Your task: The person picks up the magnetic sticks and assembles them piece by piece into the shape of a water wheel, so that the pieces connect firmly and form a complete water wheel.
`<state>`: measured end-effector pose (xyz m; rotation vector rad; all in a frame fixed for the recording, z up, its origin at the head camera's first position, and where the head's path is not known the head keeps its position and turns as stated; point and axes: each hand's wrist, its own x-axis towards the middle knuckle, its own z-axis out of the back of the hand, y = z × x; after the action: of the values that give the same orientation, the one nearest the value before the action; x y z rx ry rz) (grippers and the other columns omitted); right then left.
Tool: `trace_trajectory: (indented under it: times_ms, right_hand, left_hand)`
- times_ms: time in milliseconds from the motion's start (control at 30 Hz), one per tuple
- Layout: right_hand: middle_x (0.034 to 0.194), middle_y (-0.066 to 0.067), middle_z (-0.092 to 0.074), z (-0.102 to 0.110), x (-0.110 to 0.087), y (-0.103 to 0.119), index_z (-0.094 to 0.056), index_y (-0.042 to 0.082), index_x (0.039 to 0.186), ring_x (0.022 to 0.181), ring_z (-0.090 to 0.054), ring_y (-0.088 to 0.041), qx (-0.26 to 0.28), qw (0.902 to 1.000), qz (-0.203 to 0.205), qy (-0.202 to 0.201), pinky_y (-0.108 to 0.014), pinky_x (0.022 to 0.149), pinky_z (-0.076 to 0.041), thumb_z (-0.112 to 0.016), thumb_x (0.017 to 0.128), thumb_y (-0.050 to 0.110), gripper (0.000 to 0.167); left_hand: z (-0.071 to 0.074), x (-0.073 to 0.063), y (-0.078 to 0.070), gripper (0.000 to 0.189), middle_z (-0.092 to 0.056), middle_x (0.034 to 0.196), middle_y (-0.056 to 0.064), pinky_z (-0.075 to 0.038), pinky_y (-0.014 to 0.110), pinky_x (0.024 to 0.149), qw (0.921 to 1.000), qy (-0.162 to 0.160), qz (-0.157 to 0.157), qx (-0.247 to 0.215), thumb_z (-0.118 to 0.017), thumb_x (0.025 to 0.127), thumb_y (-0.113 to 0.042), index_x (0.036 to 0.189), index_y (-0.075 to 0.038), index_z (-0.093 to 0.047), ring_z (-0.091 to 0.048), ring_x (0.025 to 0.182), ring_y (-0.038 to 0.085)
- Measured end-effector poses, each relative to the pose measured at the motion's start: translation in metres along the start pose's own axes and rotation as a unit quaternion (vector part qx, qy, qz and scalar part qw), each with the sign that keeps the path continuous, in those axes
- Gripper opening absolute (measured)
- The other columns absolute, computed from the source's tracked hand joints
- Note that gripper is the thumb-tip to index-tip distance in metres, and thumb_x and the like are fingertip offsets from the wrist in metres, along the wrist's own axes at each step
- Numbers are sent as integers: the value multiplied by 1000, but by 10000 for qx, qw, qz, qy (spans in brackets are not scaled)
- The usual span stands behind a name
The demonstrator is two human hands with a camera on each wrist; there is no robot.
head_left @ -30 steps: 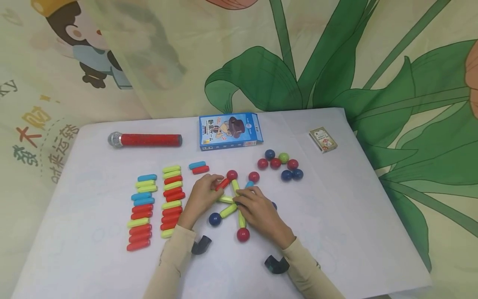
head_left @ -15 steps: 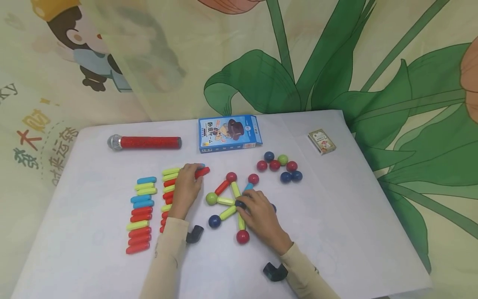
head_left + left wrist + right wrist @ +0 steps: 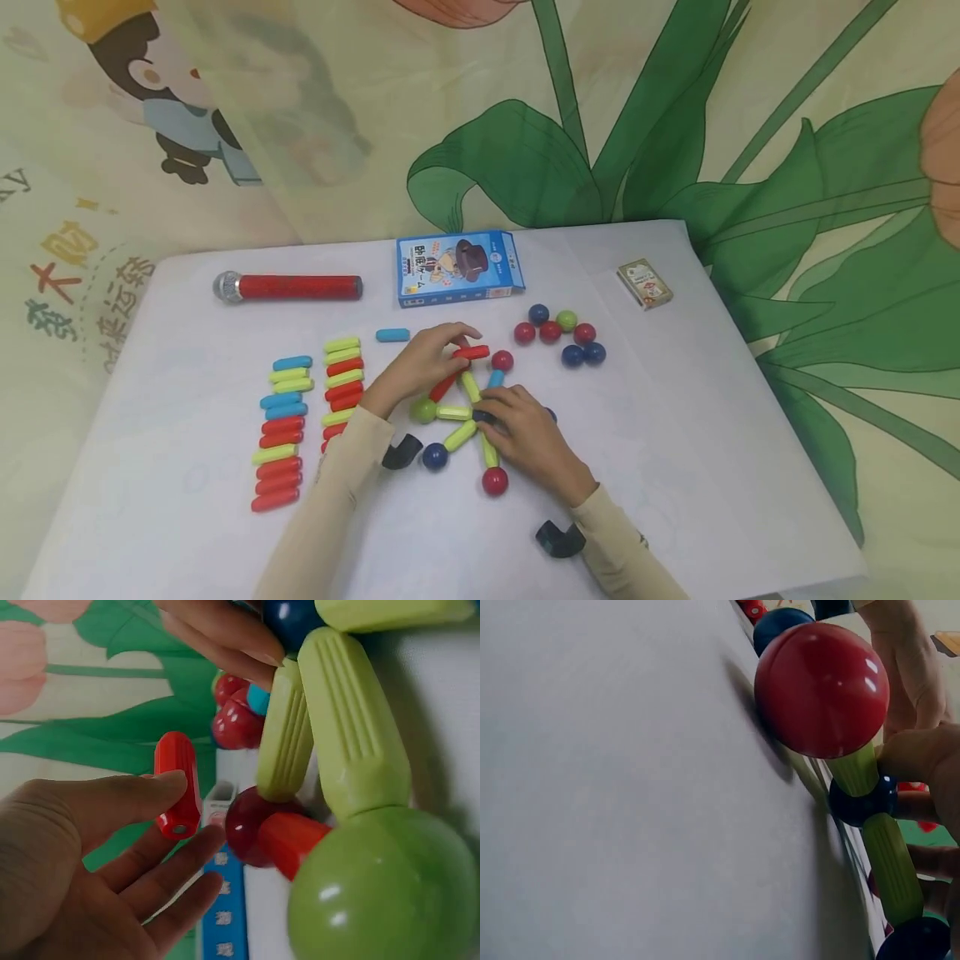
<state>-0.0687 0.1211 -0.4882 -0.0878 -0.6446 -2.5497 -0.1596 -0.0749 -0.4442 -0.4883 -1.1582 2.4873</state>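
My left hand (image 3: 427, 362) pinches a loose red magnetic rod (image 3: 176, 784) between thumb and fingers, just above the top of a star-shaped build. At its hub sits a dark blue ball (image 3: 864, 801), which my right hand (image 3: 536, 437) holds between thumb and fingers. Yellow rods (image 3: 454, 412) fan out from there to a green ball (image 3: 423, 410), a blue ball (image 3: 435, 456) and a red ball (image 3: 495, 481), among others. A fixed red rod (image 3: 442, 387) links the green ball to a red ball (image 3: 251, 825). One blue rod (image 3: 496, 379) reaches another red ball (image 3: 502, 360).
Two columns of loose rods (image 3: 282, 437) lie at the left, with a lone blue rod (image 3: 393, 335) nearby. Several loose balls (image 3: 550, 332) cluster at the right. Behind are a red microphone (image 3: 300, 287), a blue box (image 3: 457, 268) and a small card box (image 3: 645, 283).
My left hand let go near the green ball, went left to the loose pair, took the red rod and brought it back right over the build. My right hand stays at the hub.
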Motion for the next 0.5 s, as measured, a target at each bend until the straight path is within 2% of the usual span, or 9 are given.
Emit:
trace_trajectory:
  times_ms: [67,133,300,400,500]
  right_hand:
    - [124,2,-61,1,-2,-1,-69,19,116,109,-54,-14,84,9998,63,142,-27,90,-51,-74,85,25,32]
    - [124,3,-61,3,-4,-1,-69,19,116,110,-54,-14,165,9995,107,265,-27,91,-51,-73,85,25,31]
    - [123,5,-62,10,-7,-4,-71,20,112,111,-54,-11,405,9982,83,426,-27,93,-50,-74,85,23,28]
    - [121,4,-61,13,-5,-9,-71,20,110,111,-55,-12,487,9987,-31,142,-28,93,-50,-74,85,22,25]
    - [121,1,-60,16,2,-14,-70,16,110,111,-55,-15,438,9980,-158,-422,-31,95,-50,-73,86,20,24]
  left_hand:
    - [-2,4,0,41,-63,112,5,-50,40,94,9997,212,-43,71,-66,90,-9,129,-14,-57,-55,109,24]
    - [-6,5,2,39,-63,111,5,-50,40,96,9996,282,-2,73,-67,90,-9,127,-14,-58,-56,108,23]
    - [-17,1,9,36,-66,105,3,-48,42,96,10000,-51,17,-29,-68,88,-11,123,-15,-61,-58,104,23]
    - [-24,-2,11,35,-67,100,1,-49,42,95,9994,-296,30,-169,-71,86,-14,120,-15,-63,-60,100,21]
    - [-30,-4,11,35,-68,99,-1,-51,38,91,9988,-417,85,-229,-74,85,-16,119,-15,-64,-61,95,19]
